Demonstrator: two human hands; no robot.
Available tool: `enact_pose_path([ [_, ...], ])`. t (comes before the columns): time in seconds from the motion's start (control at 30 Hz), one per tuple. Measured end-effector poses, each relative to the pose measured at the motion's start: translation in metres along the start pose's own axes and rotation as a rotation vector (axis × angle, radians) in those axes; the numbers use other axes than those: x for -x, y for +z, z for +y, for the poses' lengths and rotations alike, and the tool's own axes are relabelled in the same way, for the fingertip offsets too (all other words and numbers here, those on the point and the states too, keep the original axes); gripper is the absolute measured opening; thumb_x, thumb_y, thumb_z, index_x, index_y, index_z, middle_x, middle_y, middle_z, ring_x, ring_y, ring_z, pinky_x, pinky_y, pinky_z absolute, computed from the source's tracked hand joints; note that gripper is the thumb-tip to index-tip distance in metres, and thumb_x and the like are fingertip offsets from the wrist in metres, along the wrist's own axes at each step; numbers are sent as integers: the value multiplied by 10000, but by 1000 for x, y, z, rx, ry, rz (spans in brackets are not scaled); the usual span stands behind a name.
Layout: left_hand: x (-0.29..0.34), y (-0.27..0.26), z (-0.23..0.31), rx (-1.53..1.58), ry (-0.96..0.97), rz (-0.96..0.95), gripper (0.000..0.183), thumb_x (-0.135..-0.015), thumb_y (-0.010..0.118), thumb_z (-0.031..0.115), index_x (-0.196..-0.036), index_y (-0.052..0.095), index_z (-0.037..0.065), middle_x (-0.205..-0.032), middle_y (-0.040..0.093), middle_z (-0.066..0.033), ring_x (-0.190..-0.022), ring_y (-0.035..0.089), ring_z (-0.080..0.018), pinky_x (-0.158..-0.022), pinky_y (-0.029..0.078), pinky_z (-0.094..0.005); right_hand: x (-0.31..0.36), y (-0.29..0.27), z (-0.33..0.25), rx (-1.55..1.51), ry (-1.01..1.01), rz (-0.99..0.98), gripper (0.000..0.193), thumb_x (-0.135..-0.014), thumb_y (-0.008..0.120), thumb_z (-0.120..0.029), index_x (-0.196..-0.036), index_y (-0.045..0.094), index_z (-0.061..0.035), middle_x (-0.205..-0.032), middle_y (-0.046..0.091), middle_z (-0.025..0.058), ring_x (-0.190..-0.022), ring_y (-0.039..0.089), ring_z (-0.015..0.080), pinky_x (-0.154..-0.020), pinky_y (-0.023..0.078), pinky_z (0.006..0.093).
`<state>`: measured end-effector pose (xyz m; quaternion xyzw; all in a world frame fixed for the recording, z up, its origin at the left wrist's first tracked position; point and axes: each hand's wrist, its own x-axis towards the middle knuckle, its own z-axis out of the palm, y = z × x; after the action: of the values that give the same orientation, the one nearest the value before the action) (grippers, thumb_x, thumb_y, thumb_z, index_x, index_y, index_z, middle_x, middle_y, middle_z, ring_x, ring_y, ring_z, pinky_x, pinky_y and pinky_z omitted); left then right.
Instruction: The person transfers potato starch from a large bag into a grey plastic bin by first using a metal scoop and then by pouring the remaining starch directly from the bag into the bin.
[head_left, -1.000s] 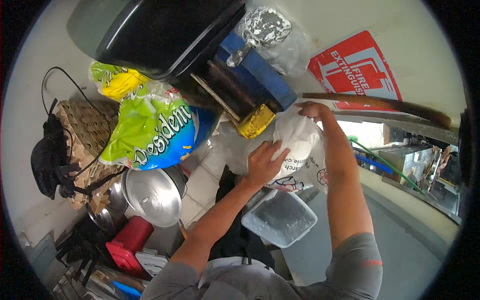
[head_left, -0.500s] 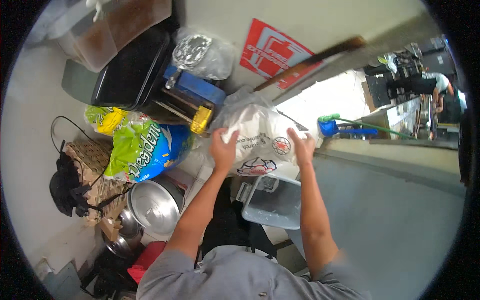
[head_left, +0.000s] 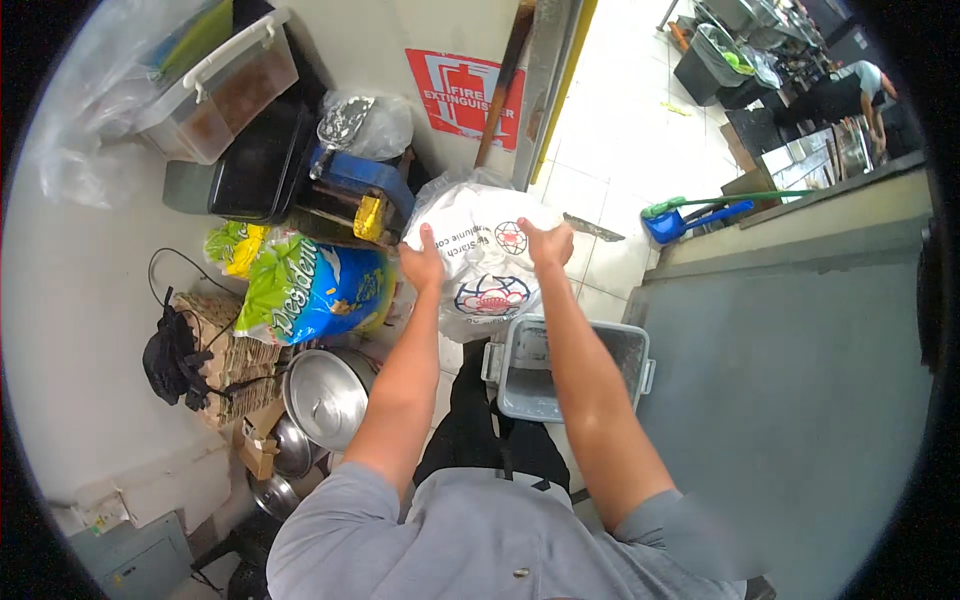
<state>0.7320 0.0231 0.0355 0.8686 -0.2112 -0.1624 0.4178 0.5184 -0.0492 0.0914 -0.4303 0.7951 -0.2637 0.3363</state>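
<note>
A large, full white sack (head_left: 478, 215) with printed emblems is in front of me, partly wrapped in clear plastic. My left hand (head_left: 424, 262) grips its left side, thumb on top. On the opposite side my right hand (head_left: 548, 243) is closed on the sack, its thumb pointing up along the edge. The fingers underneath are hidden by the sack. Below the sack and between my forearms stands a grey plastic bin (head_left: 525, 402) with side handles and pale residue inside; my right forearm crosses over it.
Green-and-blue plastic bags (head_left: 320, 290), a round metal lid (head_left: 325, 398) and stacked cardboard (head_left: 240, 350) crowd the left. A black tub (head_left: 262, 170) and clear container (head_left: 230, 95) stand behind. Rightward are a grey panel (head_left: 780, 380) and blue dustpan (head_left: 664, 228); another person (head_left: 862, 95) is beyond the doorway.
My view has turned, so the sack and both hands appear farther left and more of the bin shows. The sack's printed face has tilted more toward me; both hands still hold it.
</note>
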Motion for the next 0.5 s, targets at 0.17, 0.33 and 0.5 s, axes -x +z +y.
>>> enact_pose_path([
  [0.17,4,-5,18,-119,-96,-13,936,-782,738,647,-1159,604,-199,-1151,653,-354,-1087,643,-446,-982,469,-460,0,-10,-1,50,59,-124,682,-666,918,-387,-1039,648,116,-947,717,262,-883,719,366,-790,558,429],
  [0.33,-20,-13,-6,316,-73,-135,791,-804,835,454,-1206,590,-182,-1129,694,-231,-988,664,-281,-903,506,-395,-19,-26,-7,-612,84,-538,387,-787,826,-149,-1058,681,86,-963,719,133,-840,695,201,-717,547,359],
  [0.5,-19,-28,16,521,-439,-358,574,-807,852,391,-1053,689,-101,-1029,722,-165,-814,689,-199,-733,551,-339,-7,-35,-23,-530,146,-587,223,-798,773,-51,-1000,707,18,-897,705,73,-760,641,151,-673,514,328],
])
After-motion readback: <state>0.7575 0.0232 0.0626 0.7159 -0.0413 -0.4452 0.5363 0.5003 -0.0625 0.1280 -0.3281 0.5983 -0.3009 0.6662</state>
